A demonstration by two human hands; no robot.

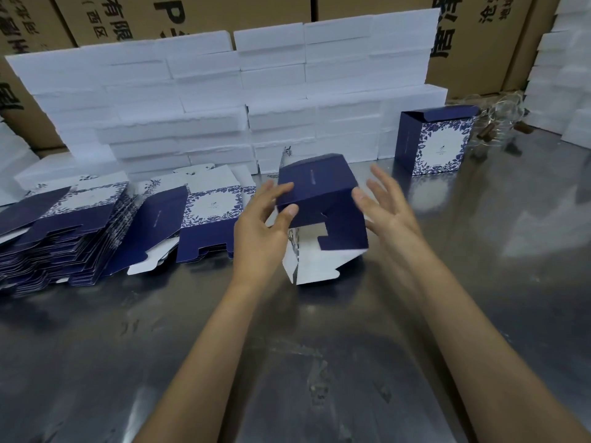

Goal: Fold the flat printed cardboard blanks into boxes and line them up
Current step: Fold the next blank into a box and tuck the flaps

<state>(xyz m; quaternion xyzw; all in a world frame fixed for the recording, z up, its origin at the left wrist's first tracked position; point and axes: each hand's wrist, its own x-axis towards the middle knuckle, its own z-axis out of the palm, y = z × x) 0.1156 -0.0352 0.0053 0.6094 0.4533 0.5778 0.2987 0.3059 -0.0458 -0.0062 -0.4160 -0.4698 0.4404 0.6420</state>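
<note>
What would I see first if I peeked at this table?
Two bare hands in the middle: the left hand grips a half-folded dark blue box, the right hand spread open beside it. One finished box stands far right, flat blanks pile up left, before a wall of white foam blocks.

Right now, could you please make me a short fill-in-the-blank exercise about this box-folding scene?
1. The half-folded box is gripped by the ____ hand.
2. The right hand has its fingers ____.
3. The finished box stands to the ____ of the flat blanks.

Answers: left; spread; right
</note>
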